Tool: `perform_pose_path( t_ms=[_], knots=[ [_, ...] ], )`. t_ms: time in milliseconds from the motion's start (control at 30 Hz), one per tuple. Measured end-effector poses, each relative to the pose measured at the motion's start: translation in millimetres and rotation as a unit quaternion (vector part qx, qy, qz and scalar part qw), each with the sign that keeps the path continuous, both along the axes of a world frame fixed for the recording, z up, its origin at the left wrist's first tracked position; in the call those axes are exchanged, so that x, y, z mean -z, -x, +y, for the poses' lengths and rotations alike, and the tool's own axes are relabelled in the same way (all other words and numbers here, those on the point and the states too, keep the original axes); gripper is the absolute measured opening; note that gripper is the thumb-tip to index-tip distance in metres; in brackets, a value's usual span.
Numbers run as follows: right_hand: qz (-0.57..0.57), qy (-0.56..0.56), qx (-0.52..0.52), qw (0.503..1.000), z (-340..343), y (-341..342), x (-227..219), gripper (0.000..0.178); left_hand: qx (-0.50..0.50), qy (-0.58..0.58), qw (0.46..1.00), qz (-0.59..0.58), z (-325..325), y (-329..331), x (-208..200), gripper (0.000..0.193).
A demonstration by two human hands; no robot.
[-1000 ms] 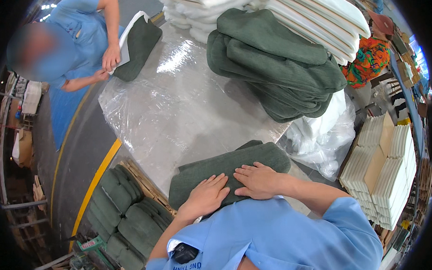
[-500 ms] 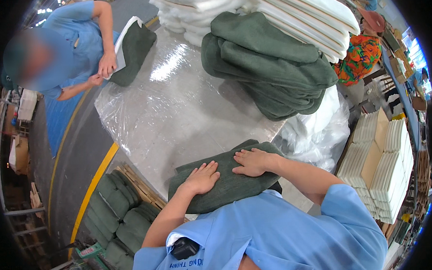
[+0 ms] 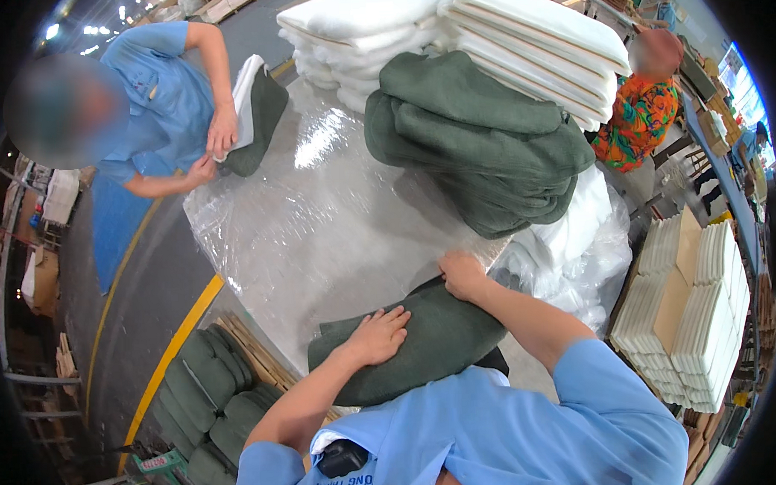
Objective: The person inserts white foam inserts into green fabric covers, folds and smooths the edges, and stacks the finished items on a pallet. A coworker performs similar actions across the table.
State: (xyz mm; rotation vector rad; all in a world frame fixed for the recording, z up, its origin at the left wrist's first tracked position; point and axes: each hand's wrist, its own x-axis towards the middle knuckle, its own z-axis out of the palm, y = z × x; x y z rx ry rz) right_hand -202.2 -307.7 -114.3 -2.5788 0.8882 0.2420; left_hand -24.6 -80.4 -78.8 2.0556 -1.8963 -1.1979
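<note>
A dark green fabric cushion cover (image 3: pixel 417 348) with a filled, padded shape lies at the table's near edge, against my body. My left hand (image 3: pixel 378 335) rests flat on its top, fingers stretched out. At its far right edge my right hand (image 3: pixel 463 276) is closed, the curled fingers gripping the green cloth; the fingertips are partly hidden. Beyond my hands, a heap of dark green covers (image 3: pixel 487 136) lies on the plastic-wrapped table (image 3: pixel 310 211).
White foam pads (image 3: pixel 535 45) are stacked at the back. Across the table, a co-worker (image 3: pixel 161 105) handles a white pad and green cover (image 3: pixel 259 110). Finished-looking green cushions (image 3: pixel 204 369) stand low at left. Clear plastic bags (image 3: pixel 568 253) and stacked cream panels (image 3: pixel 685 309) are at right.
My right hand has gone from lying flat on the cushion cover to gripping its far right edge, slightly farther away. My left hand stays flat on top. The co-worker's hands have shifted slightly.
</note>
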Motion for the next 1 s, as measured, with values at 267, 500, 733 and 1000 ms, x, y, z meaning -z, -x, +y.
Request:
perform_pose_path(
  t_ms=[267, 500, 733, 1000],
  knots=[
    [-0.176, -0.028, -0.003, 0.984, 6, 18, -2, 0.014, -0.176, 0.156, 0.972, -0.025, -70, 27, 14, 0.028],
    [-0.077, -0.012, 0.026, 0.997, 12, 2, -11, 0.035, -0.143, 0.127, 0.972, -0.135, -94, 29, 38, 0.029],
    [0.01, -0.047, -0.015, 0.999, 5, -7, -12, 0.032, -0.17, 0.199, 0.964, -0.056, -96, 23, 32, 0.024],
    [-0.003, -0.096, 0.023, 0.995, 5, -8, -18, 0.03, -0.108, -0.098, 0.988, -0.048, -49, -87, 14, 0.061]
  ],
)
